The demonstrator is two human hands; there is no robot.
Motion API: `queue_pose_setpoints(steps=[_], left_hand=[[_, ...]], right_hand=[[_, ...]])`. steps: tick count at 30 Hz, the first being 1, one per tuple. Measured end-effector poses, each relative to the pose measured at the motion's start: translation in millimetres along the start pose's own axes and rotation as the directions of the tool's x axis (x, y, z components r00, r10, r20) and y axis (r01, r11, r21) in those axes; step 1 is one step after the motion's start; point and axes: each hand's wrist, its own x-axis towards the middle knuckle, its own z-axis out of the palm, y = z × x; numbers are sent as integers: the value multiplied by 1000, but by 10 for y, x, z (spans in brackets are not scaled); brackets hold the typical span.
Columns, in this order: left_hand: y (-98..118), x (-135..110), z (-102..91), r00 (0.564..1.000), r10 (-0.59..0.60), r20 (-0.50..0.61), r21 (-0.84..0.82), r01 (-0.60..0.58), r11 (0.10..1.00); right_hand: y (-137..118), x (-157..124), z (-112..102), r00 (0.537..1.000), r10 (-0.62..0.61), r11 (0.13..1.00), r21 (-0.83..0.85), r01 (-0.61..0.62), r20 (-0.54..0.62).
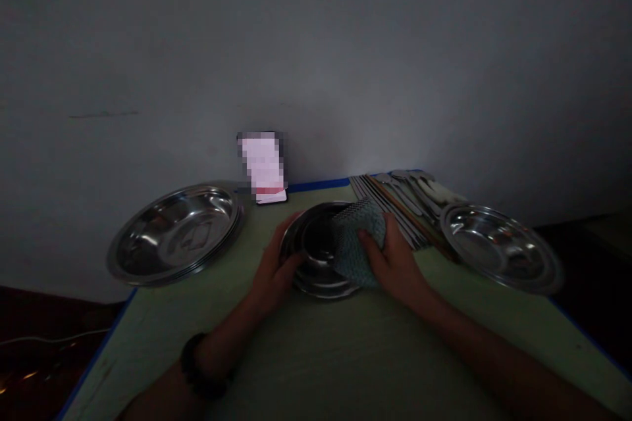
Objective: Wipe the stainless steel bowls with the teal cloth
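A steel bowl (pixel 316 243) stands on a small steel plate (pixel 323 289) in the middle of the pale green table (pixel 306 355). My left hand (pixel 274 270) curls round the bowl's left rim and grips it. My right hand (pixel 395 260) is closed on a teal checked cloth (pixel 353 237), which it presses against the bowl's right side and rim. A dark band sits on my left wrist.
A large steel plate (pixel 175 233) overhangs the table's left back corner. Another steel plate (pixel 501 247) lies at the right. Chopsticks and spoons (pixel 405 200) lie at the back right. A phone (pixel 264 168) leans against the wall. The table has blue edges.
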Motion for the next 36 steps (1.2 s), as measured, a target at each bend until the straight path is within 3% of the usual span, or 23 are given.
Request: queue_pose_setpoints(steps=[4, 7, 10, 13, 17, 26, 30, 36], left_hand=[[33, 7, 54, 971, 17, -239, 47, -6, 999], [86, 0, 125, 950, -12, -313, 69, 35, 997], [130, -17, 156, 960, -60, -272, 92, 88, 992], [157, -22, 138, 978, -164, -127, 104, 177, 979], [144, -10, 100, 965, -260, 39, 122, 253, 960], [27, -36, 89, 988, -152, -23, 153, 154, 976], [68, -32, 105, 987, -147, -72, 145, 156, 977], [104, -49, 145, 953, -230, -197, 105, 254, 961]], right_hand=[[-25, -85, 105, 996, 72, 989, 128, -77, 44], [-29, -124, 154, 992, 114, 974, 188, -123, 58], [-21, -79, 110, 993, 113, 976, 187, -115, 20], [-5, 29, -8, 995, 63, 990, 130, -52, -81], [12, 114, -124, 975, 11, 994, 108, 13, -220], [-68, 93, -206, 976, -175, 983, -82, 165, -131], [-72, 109, -200, 993, -74, 995, -71, 68, -94], [-36, -19, 45, 987, 160, 964, 216, -157, 6]])
